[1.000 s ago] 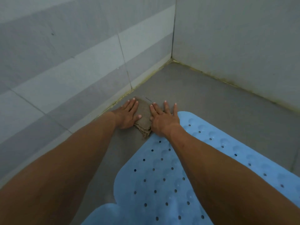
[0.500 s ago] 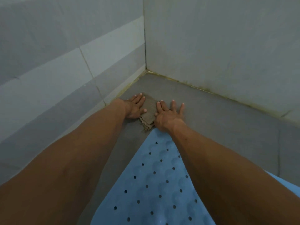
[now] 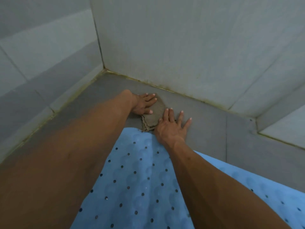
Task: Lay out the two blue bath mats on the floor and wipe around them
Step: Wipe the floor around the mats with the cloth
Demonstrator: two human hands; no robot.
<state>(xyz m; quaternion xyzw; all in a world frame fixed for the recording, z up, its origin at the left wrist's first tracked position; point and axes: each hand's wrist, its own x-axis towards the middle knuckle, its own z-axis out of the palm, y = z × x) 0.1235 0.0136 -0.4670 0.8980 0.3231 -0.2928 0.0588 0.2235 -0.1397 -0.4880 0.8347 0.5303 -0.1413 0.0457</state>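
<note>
One blue bath mat (image 3: 145,179) lies flat on the grey floor (image 3: 214,129), near side of the scene; a second mat is not in view, so cannot confirm both are down. Wiping looks under way. Folded brown cloth (image 3: 154,115) sits just past the mat's far edge, near the wall corner. Left hand (image 3: 143,104) presses it, fingers straight. Right hand (image 3: 171,128), fingers spread flat, touches cloth and floor. Floor to the right likely remains.
</note>
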